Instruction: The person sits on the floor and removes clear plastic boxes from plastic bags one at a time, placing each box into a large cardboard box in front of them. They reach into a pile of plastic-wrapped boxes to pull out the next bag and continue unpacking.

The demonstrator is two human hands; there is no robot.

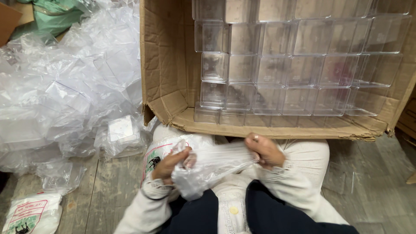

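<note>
My left hand (pixel 167 167) and my right hand (pixel 265 150) both grip a thin clear plastic bag (pixel 212 167) over my lap. The bag is stretched between them, bunched at the left and pulled taut toward the right. What is inside the bag cannot be made out. Just beyond my hands stands a large open cardboard box (pixel 167 69) filled with rows of clear plastic square containers (pixel 277 69).
A big heap of crumpled clear plastic bags (pixel 65 86) covers the floor at the left, one holding a clear container (pixel 121 130). A white printed sack (pixel 30 214) lies at the bottom left, another (pixel 158 149) under my left hand. Grey wooden floorboards (pixel 372 182) show at right.
</note>
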